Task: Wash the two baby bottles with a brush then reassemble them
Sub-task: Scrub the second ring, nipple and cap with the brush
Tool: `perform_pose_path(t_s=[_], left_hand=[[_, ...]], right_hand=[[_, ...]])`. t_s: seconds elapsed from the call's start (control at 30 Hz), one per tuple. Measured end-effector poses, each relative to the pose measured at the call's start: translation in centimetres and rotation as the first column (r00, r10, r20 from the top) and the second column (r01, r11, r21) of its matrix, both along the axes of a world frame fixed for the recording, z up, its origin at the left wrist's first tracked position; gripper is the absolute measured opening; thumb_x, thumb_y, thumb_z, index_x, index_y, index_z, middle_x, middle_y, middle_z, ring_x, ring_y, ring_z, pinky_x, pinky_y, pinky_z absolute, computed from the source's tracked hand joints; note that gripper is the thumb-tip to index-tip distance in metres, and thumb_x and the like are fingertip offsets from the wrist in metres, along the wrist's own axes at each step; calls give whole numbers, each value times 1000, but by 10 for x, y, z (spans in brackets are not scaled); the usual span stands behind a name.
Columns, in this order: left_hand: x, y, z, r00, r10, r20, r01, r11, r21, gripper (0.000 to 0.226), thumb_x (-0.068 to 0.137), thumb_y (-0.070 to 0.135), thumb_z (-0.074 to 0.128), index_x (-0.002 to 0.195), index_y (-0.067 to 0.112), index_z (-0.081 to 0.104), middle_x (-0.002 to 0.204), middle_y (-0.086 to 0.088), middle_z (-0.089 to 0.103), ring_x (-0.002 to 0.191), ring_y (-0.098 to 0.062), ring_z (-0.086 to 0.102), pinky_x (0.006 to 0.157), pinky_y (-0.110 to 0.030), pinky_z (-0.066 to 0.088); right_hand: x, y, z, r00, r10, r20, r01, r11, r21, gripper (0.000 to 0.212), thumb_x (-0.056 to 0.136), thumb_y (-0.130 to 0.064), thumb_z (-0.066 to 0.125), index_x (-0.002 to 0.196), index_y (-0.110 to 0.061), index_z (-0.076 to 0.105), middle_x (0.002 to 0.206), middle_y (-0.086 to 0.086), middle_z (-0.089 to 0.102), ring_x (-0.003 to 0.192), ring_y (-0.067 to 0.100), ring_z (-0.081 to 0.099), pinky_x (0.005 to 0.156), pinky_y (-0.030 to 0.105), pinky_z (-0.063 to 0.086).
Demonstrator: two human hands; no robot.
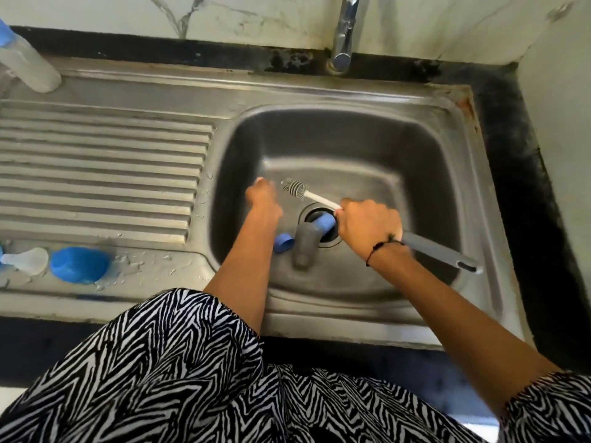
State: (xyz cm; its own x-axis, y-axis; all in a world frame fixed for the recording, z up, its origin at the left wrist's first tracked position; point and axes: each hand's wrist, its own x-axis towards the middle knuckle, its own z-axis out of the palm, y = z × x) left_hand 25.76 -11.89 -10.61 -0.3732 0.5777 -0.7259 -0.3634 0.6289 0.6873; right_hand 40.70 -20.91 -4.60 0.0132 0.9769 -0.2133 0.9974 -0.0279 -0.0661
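A steel sink [319,94] with a ribbed drainboard [102,174] on its left is set into a dark worktop [511,129], a tap [343,33] standing at the back edge. One assembled baby bottle [24,57] stands at the far left corner of the drainboard. In the basin, a grey bottle body [305,244] lies by the drain with a blue ring [324,222] at its mouth; a blue collar [284,243] lies just beside it. A blue cap [80,264] and a clear teat [27,260] lie on the near left rim. The right hand [367,228] grips the bottle brush [319,199] mid-handle, fingers curled round it. The left hand [262,196] reaches into the basin; blur hides its finger posture, so I cannot tell.
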Motion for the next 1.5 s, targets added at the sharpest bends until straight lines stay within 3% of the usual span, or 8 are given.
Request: perform_pose_path(t_s=[0.07,0.1,0.37,0.8,1.03,1.17,1.37,1.5], left_hand=[[-3,3,-16,895,-301,-330,268,953,-143,39,102,18,36,138,4,40,138,-11,46,118,-21,54,82,-24,48],[-4,7,-25,883,-354,-306,312,933,-181,37,101,14,38,135,1,44,137,-13,49,123,-27,52,82,-27,49],[5,4,-53,420,-736,-531,610,662,-435,49,89,12,57,132,1,37,131,-19,51,122,-36,48,100,-38,41],[23,6,-58,62,-732,-679,688,524,-502,46,93,27,58,128,1,45,130,-20,50,123,-34,43,98,-38,39],[72,-7,-59,-289,-707,-645,794,199,-574,31,94,27,49,115,7,61,121,-12,59,121,-32,41,91,-33,38],[88,-9,-70,-432,-706,-561,711,117,-694,27,96,26,45,116,16,60,126,-6,57,118,-27,40,92,-32,32],[92,-10,-66,-435,-708,-556,697,126,-706,29,95,22,44,117,12,59,126,-10,56,120,-29,41,94,-32,33],[87,0,-53,-52,-823,-565,786,315,-531,33,88,33,54,110,9,61,120,-13,59,119,-32,45,90,-32,39]], right_hand=[[7,5,-7,999,-43,-21,42,998,-37,27,98,-26,34,106,-14,57,103,11,65,94,35,60,67,32,36],[11,8,-9,998,-58,-26,56,997,-62,28,98,-27,34,107,-14,57,104,11,64,95,34,60,68,32,36],[18,29,-41,990,-134,-49,125,980,-157,32,99,-33,37,110,-15,61,104,11,64,95,32,60,68,31,37],[34,34,-56,972,-222,-77,203,957,-208,31,96,-30,40,107,-13,63,107,15,63,97,35,58,70,32,36],[43,36,-54,961,-264,-81,245,950,-194,33,97,-31,39,109,-12,63,105,14,63,95,34,58,68,31,37],[48,36,-52,955,-286,-77,267,944,-193,31,97,-30,40,110,-12,62,109,14,62,98,34,58,69,32,36],[51,38,-51,952,-295,-81,275,942,-194,32,97,-31,40,111,-13,62,111,14,62,101,34,58,71,33,36],[51,38,-49,948,-299,-106,279,945,-169,33,96,-33,41,111,-14,63,109,13,63,100,33,58,72,34,39]])
